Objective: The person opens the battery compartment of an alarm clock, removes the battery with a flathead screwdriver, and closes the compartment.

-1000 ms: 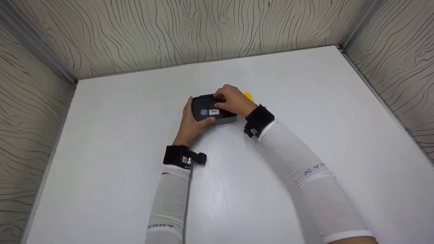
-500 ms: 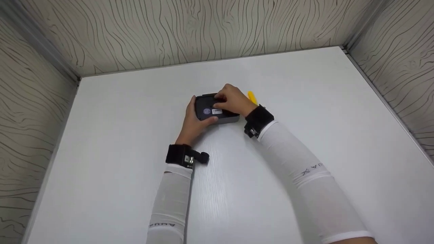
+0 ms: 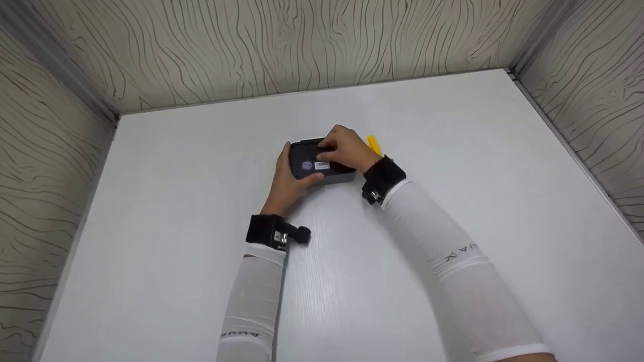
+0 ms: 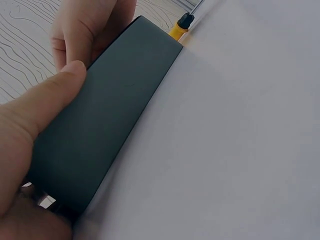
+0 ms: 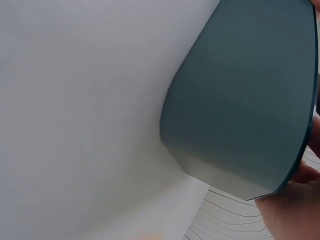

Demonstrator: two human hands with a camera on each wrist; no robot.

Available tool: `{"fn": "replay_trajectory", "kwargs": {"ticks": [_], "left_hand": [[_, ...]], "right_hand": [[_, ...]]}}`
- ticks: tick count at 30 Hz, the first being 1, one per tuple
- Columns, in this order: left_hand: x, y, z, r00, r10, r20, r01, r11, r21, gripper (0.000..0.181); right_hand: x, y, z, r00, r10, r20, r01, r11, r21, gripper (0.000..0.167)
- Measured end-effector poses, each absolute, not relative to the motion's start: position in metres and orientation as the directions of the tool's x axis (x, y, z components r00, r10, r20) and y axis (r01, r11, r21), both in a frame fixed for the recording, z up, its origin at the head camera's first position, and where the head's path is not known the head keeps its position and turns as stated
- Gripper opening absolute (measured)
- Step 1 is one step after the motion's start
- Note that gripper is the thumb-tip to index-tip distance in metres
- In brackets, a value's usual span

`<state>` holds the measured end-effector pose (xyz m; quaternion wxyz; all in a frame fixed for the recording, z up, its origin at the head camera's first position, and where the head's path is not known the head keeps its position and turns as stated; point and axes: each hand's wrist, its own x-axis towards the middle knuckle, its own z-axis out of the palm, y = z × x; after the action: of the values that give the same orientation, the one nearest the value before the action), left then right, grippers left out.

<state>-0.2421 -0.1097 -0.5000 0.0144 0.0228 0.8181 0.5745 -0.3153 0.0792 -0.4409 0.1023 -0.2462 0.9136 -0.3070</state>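
A dark grey box-shaped device (image 3: 302, 154) sits with its black face, bearing a white label (image 3: 322, 165) and a round sticker, turned upward. My left hand (image 3: 284, 183) grips its left end, thumb along the near grey side (image 4: 100, 115). Over the right part of the black face is my right hand (image 3: 349, 150), fingers curled and thumb close to the fingertips. Whatever lies between those fingertips is hidden. In the right wrist view the box's grey end (image 5: 240, 100) fills much of the picture.
Behind the right wrist lies a screwdriver with a yellow handle (image 3: 373, 144); its dark collar (image 4: 185, 21) and metal shaft show in the left wrist view. The white table (image 3: 201, 166) meets wood-patterned walls (image 3: 282, 50) at its back and sides.
Over the first half second the whole view shifts slightly, with box and left hand appearing a little further right. Since then the hands look almost still; the left keeps its grip.
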Motion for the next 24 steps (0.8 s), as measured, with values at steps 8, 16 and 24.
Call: {"fn": "replay_trajectory", "kwargs": {"ticks": [8,16,24], "left_hand": [[-0.2428,-0.109,-0.5017,-0.999,0.05,0.015,0.032,0.37,0.929,0.119],[-0.2414,-0.1086,-0.5012,-0.998,0.054,0.019,0.036,0.353,0.935,0.117],[-0.2422,-0.11,-0.502,-0.998,0.061,0.015,0.036,0.35,0.936,0.117]], "right_hand": [[-0.3166,0.0812,-0.4449,-0.864,-0.504,-0.019,-0.373,0.664,-0.648,0.039],[-0.3188,0.0826,-0.4468,-0.859,-0.511,0.007,-0.388,0.644,-0.659,0.037],[-0.3182,0.0817,-0.4484,-0.865,-0.502,0.015,-0.38,0.635,-0.672,0.036]]}}
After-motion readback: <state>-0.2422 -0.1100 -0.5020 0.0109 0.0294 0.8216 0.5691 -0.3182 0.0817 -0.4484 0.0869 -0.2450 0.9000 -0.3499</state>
